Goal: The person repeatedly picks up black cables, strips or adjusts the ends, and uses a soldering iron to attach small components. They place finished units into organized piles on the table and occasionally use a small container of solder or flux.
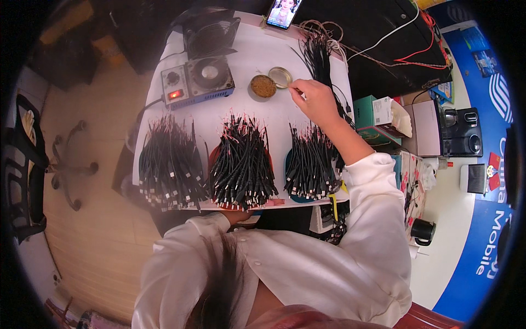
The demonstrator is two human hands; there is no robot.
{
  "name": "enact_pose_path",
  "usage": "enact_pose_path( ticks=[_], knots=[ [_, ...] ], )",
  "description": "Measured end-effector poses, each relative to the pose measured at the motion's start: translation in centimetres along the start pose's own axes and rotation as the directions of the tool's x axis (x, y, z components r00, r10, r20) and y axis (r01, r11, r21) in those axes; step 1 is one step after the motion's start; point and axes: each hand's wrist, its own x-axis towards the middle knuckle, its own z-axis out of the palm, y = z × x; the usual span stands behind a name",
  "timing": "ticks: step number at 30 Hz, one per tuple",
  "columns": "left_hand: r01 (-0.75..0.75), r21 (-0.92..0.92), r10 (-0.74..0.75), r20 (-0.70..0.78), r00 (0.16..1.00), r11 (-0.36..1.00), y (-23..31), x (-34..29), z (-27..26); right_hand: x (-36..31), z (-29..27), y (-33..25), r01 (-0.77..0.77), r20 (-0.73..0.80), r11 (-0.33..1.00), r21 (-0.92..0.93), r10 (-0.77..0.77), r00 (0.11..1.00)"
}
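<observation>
My right hand [316, 101] reaches over the white table, thumb and forefinger pinched at the rim of a round, shiny tin lid [280, 77]. The lid leans beside a small round tin [263, 86] filled with a brown, crumbly substance, and the two overlap. My left hand [238, 216] is low at the table's near edge, mostly hidden under the cables and edge; its fingers do not show clearly. Three bundles of short black cables lie in front of me: left [171, 164], middle [243, 164] and right [311, 164]. Their reddish bare wire ends point away from me.
A soldering pot unit [198, 82] with a lit red switch stands at the left, a black fan [211, 37] behind it. More black cables [318, 57] lie at the back right. A phone [282, 13] stands at the far edge. Boxes [378, 118] flank the table's right side.
</observation>
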Motion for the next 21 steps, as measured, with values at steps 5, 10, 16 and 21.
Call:
enact_pose_path(
  ticks=[5,10,16,21],
  knots=[
    [-0.004,-0.002,0.004,0.000,1.000,1.000,-0.1,0.2,0.0,0.0,0.8,-0.1,0.155,-0.054,0.986,-0.060,-0.159,0.986],
    [-0.009,0.000,0.009,-0.002,1.000,1.000,-0.2,0.5,-0.1,-0.2,0.9,-1.1,0.138,0.033,0.985,-0.105,-0.135,0.990],
    [-0.013,0.001,0.013,-0.004,1.000,1.000,0.0,0.5,-0.3,-0.2,0.5,-2.0,0.225,0.093,0.973,-0.042,-0.220,0.971],
    [-0.014,-0.003,0.014,-0.011,1.000,1.000,0.1,0.6,-0.3,0.5,0.9,-1.0,0.098,0.014,0.995,-0.036,-0.097,0.995]
  ],
)
